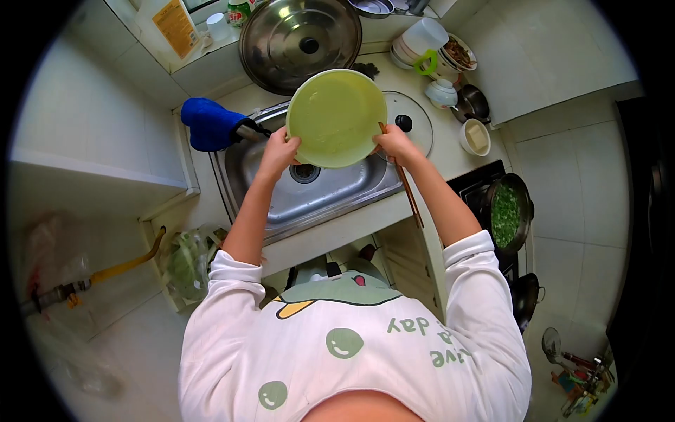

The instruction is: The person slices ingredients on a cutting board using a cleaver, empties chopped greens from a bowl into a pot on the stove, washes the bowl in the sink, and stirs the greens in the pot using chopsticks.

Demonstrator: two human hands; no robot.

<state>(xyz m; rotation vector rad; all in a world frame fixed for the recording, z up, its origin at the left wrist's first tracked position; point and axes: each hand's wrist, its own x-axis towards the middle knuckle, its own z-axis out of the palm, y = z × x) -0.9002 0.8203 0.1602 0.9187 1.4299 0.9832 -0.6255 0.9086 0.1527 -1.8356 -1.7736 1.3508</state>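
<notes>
A light green basin point(337, 116) is held up over the steel sink point(281, 204), its inside facing me. My left hand point(281, 151) grips the basin's lower left rim. On the lower right rim, my right hand point(395, 144) is closed, also holding a pair of brown chopsticks point(410, 193) that slant down past the counter edge. Below the basin the sink drain point(304, 173) shows. The tap's spout, with a blue cover point(211, 125), is at the sink's left.
A large steel lid point(301, 42) leans behind the sink; a glass lid point(416, 130) lies to its right. Stacked bowls point(420, 42), a small white bowl point(476, 137) and a pan of chopped greens point(506, 214) on the stove stand at the right.
</notes>
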